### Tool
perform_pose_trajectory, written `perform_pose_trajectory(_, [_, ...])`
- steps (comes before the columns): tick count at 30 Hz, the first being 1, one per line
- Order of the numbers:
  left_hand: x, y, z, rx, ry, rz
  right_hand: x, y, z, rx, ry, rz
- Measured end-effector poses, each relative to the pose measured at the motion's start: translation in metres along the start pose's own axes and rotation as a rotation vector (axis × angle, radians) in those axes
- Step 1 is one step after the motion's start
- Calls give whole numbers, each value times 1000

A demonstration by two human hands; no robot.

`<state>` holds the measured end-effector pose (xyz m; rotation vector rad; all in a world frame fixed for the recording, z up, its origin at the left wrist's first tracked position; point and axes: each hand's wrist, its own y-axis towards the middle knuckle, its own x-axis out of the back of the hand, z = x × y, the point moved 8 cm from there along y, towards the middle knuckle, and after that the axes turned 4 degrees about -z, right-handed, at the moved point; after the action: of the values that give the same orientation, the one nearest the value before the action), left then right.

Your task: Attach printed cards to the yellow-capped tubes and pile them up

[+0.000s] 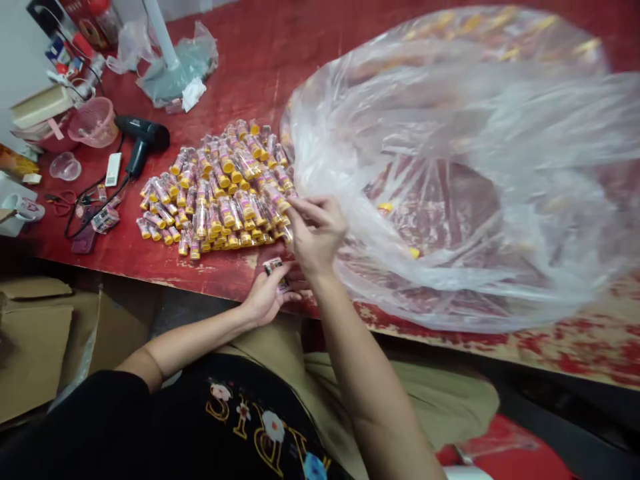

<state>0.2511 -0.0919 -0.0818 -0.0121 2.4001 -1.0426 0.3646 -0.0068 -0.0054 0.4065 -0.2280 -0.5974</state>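
Note:
At the red table's front edge, my left hand has its thumb closed over a small printed label-like piece in black, white and purple. Its exact kind is too small to make out. My right hand is just above and to the right, thumb and finger pinched at the yellow cap of a small clear tube with a pink-purple label. That tube lies at the right side of a large heap of similar yellow-capped tubes. Some fingers of the right hand are hidden.
A big clear plastic bag with more yellow-capped pieces covers the table's right side. Left of the heap lie a black hair dryer, a pink basket, red scissors and a white remote-like object. Cardboard stands below left.

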Motion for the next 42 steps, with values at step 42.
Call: perform_pose_trajectory(42, [-65, -18, 17, -78, 110, 77, 155, -89, -16, -487, 94, -186])
